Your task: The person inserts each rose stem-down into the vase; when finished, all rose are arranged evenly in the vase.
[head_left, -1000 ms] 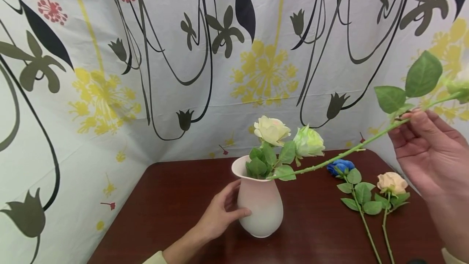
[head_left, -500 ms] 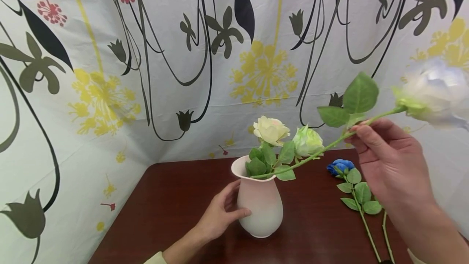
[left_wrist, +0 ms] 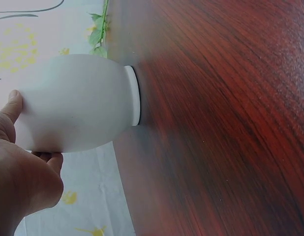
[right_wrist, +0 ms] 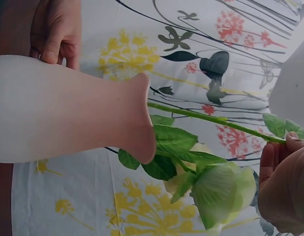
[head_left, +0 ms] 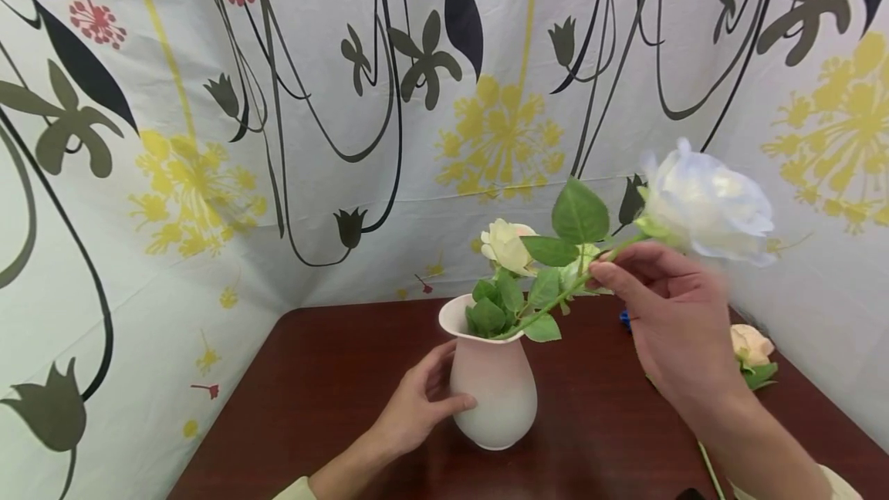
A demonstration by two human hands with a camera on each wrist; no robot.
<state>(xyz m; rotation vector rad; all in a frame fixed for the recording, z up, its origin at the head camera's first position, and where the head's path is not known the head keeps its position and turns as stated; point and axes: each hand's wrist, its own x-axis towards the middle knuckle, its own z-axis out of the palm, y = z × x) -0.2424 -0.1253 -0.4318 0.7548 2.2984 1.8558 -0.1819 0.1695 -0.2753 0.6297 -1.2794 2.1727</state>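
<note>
A white vase [head_left: 495, 396] with a wavy rim stands upright on the table, and my left hand [head_left: 417, 403] grips its left side, thumb across the front. Between thumb and fingers my right hand [head_left: 670, 315] pinches the green stem of a pale bluish-white rose [head_left: 708, 203]. That stem slants down leftward, its lower end inside the vase mouth. In the vase are a cream rose [head_left: 509, 245] and a light green rose [right_wrist: 223, 191], the latter mostly hidden behind my right hand's stem in the head view.
On the dark red-brown table [head_left: 333, 376], a peach rose [head_left: 752, 346] lies at the right. A blue rose [head_left: 625, 320] beside it is mostly hidden by my right hand. A patterned cloth [head_left: 417, 160] hangs behind the table.
My right hand has moved left and down with the white rose, bringing its stem into the vase mouth. The left hand and the vase have stayed in place.
</note>
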